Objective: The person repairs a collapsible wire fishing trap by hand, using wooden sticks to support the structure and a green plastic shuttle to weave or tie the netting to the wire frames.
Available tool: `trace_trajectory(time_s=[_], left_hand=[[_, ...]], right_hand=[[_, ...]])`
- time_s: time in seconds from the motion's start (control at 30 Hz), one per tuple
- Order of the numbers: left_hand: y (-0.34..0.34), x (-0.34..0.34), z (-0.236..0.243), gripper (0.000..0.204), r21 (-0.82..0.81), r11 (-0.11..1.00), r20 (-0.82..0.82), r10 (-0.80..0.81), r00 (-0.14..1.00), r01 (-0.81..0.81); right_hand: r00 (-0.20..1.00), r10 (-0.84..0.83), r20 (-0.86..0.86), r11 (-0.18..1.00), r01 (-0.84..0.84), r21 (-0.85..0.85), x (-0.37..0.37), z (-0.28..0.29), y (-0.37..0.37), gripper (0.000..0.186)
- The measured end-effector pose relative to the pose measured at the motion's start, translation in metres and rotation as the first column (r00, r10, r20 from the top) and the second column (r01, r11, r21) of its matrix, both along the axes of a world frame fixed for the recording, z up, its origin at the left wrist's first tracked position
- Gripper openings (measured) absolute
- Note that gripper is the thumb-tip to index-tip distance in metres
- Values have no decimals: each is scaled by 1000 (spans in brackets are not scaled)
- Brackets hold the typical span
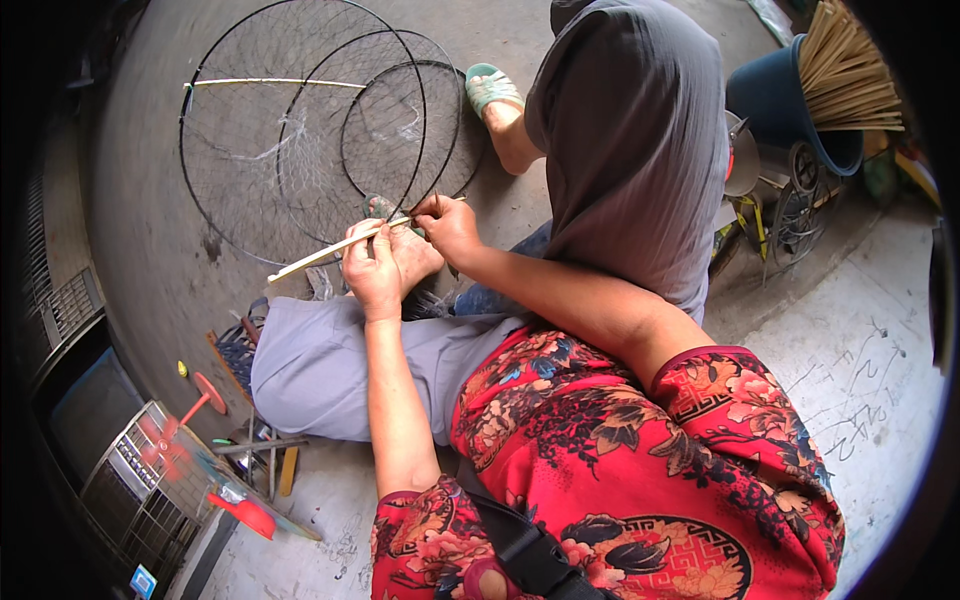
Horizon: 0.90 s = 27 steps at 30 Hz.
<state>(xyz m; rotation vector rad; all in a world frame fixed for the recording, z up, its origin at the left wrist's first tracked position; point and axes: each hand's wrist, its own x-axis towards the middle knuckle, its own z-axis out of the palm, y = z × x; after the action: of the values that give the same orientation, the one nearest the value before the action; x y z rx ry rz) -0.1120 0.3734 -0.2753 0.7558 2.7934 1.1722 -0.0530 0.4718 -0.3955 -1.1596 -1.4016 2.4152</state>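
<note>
Shirt (610, 460); left hand (372, 278) pinches stick (312, 261), right hand (450, 230) curled.

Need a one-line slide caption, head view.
Left hand grips a pale stick, right hand near its far end, beside a black-hooped mesh net on the floor.

Left hand (372, 272) and right hand (447, 228) close together, fingers (430, 208) curled inward.

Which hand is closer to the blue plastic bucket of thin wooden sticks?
Right. The right hand is left of the bucket, near the upper end of a slim pale stick. The left hand, holding that stick, is farther left.
</note>
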Motion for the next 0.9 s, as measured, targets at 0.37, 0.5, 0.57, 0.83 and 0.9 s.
trace_trajectory(time_s=[0.37,0.5,0.57,0.83,0.9], left_hand=[[-12,-8,-6,7,-12,998,0,62,998,-62],[-17,-7,-10,7,5,999,-2,51,999,-51],[-20,-8,-10,6,-8,999,-15,53,998,-53],[-24,-17,-17,6,-12,999,-7,38,999,-38],[-23,-16,-22,6,7,999,-4,42,999,-42]], right_hand=[[940,236,248,957,-268,108,7,-30,17,13],[920,326,219,918,-363,158,8,-35,12,10],[908,324,267,934,-352,65,4,-33,8,14],[988,146,45,969,-152,194,7,12,-6,17],[982,184,45,945,-189,266,9,17,3,17]])
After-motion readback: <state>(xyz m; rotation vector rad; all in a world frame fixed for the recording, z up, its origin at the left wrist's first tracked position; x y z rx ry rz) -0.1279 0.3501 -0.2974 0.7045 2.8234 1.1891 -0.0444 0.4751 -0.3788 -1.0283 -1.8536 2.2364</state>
